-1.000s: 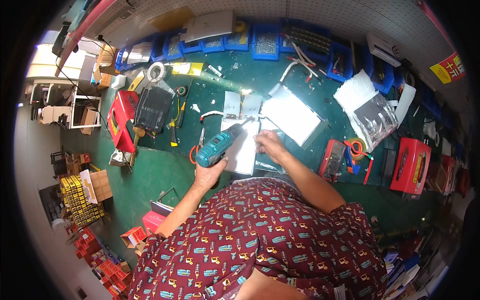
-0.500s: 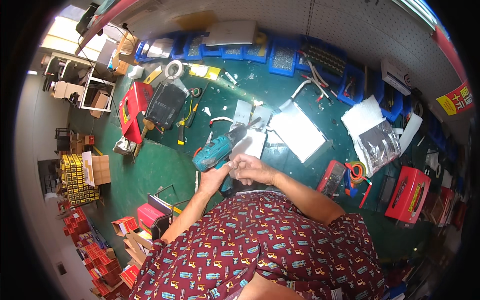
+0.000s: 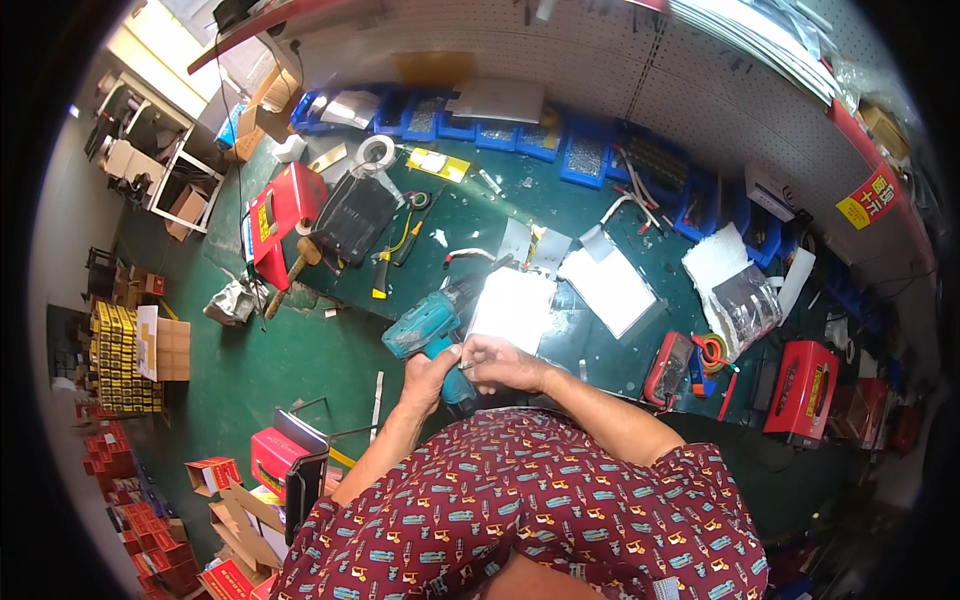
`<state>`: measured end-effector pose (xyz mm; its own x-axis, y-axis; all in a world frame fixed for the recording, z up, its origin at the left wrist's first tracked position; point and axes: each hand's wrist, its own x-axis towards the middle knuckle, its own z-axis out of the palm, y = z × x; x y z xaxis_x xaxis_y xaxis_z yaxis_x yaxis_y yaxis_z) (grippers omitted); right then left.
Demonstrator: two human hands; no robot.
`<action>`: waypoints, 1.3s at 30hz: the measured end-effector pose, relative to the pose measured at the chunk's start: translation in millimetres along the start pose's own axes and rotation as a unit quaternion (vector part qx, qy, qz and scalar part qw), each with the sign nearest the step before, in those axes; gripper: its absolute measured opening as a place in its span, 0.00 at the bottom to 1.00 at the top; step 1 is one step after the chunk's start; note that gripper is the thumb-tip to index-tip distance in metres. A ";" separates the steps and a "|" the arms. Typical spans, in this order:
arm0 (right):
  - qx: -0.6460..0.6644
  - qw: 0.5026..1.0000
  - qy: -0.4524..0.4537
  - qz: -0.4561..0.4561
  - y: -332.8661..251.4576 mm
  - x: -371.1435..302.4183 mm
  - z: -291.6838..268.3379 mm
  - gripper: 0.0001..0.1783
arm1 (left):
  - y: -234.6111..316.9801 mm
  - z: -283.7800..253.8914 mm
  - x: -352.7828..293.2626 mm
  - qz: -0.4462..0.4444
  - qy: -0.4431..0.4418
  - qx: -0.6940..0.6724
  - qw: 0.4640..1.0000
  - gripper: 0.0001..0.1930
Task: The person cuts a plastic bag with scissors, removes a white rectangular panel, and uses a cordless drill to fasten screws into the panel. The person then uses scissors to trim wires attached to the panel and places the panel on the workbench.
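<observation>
A teal and black cordless drill is held by its handle in my left hand, its dark nose angled up and to the right. Close beside the handle, my right hand has its thumb and fingers pinched together. Whatever sits in that pinch is too small to name. Just beyond the hands lies a bright white panel, partly covered by the drill's nose. A second white sheet rests to its right, and grey flaps stand behind.
Blue bins of small parts line the back. A red case and a mallet lie left. Rightward are a red multimeter, a foam-wrapped pack and another red case. Red boxes are stacked at lower left.
The whole view has shifted slightly, with the bench now sitting lower in the picture. My left hand still holds the drill, and my right hand stays pinched beside it.
</observation>
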<state>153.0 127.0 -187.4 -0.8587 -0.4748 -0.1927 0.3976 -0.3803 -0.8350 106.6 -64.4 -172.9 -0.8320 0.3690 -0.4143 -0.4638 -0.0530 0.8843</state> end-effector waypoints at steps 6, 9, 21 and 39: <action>0.026 0.999 -0.023 0.022 11.1 24.2 44.6 0.12 | -4.1 -55.3 -28.1 -0.031 -0.009 -0.075 0.997 0.19; 0.028 0.999 -0.020 0.019 16.4 36.0 56.9 0.15 | -2.8 -72.8 -34.6 -0.024 0.007 -0.050 0.998 0.20; -0.065 0.998 -0.008 0.025 18.7 51.9 91.1 0.19 | -0.4 -104.5 -62.7 0.079 0.056 -0.015 0.995 0.20; -0.060 0.986 0.153 -0.038 24.2 47.2 89.5 0.26 | -16.4 -111.7 -59.0 0.044 0.120 0.057 0.990 0.13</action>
<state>151.0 24.3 -170.6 -0.9494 -0.1792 -0.2580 0.3026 -0.3012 -0.9043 129.2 -188.9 -186.9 -0.9222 0.1354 -0.3621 -0.3609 0.0344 0.9320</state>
